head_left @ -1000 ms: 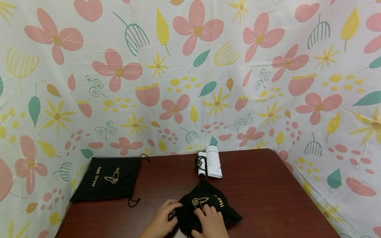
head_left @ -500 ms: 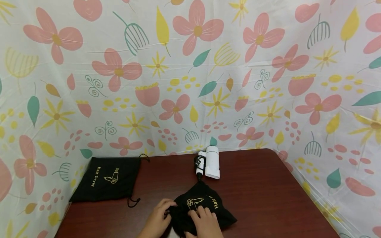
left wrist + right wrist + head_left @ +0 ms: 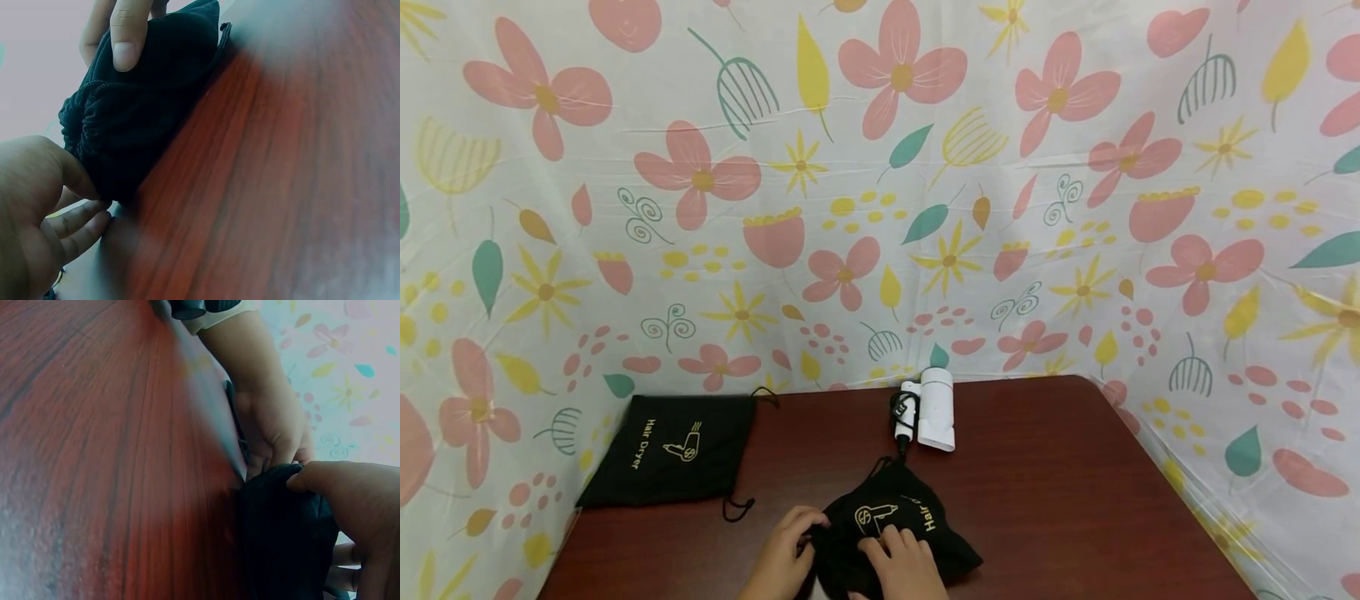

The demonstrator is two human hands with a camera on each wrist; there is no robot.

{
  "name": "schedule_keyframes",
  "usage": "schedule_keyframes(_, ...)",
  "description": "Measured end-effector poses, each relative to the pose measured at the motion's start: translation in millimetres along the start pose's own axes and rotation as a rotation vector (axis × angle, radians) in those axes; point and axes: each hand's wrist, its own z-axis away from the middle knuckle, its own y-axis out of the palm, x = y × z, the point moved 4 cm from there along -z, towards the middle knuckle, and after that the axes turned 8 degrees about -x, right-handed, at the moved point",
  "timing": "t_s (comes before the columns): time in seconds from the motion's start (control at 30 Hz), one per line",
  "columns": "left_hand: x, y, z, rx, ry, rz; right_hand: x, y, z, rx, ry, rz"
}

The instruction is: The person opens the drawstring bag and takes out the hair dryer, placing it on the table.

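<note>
1. Over the remote feed, I read the left grip (image 3: 781, 552) as pinching the edge of a black drawstring bag (image 3: 838, 562) with thumb and fingers.
2. I read the right grip (image 3: 912, 571) as holding the same bag from above, thumb and fingers set on opposite sides of it.
3. The bag bulged and lay on the brown worktop (image 3: 1075, 492), its gold dryer outline and the word "Hair" facing up. I could not identify a whitish patch (image 3: 818, 591) at its near edge.
4. I located a second black bag (image 3: 673, 483) to the left, flat, well apart from both grips, marked "Hair Dryer", with cords at its right-hand corners.
5. I located a white hair dryer (image 3: 936, 410) near the worktop's far edge, black cable wound round its handle. The cable's lower end pointed toward the held bag; I could not confirm contact.
6. A floral curtain (image 3: 880, 208) hung behind the worktop.
</note>
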Motion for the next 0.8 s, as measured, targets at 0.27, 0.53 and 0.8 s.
schedule_keyframes(0.27,3.8,-9.0,7.6,-0.025,-0.027,-0.003,6.0,2.4,-1.3,-0.016,-0.040,-0.054)
schedule_keyframes(0.53,9.6,-13.5,14.8,-0.022,-0.062,0.010,6.7,5.2,-1.7,-0.069,-0.099,-0.085)
schedule_keyframes(0.8,9.7,-19.3,20.1,0.028,-0.136,0.033,4.8,5.0,-5.6,-0.027,-0.134,-0.162)
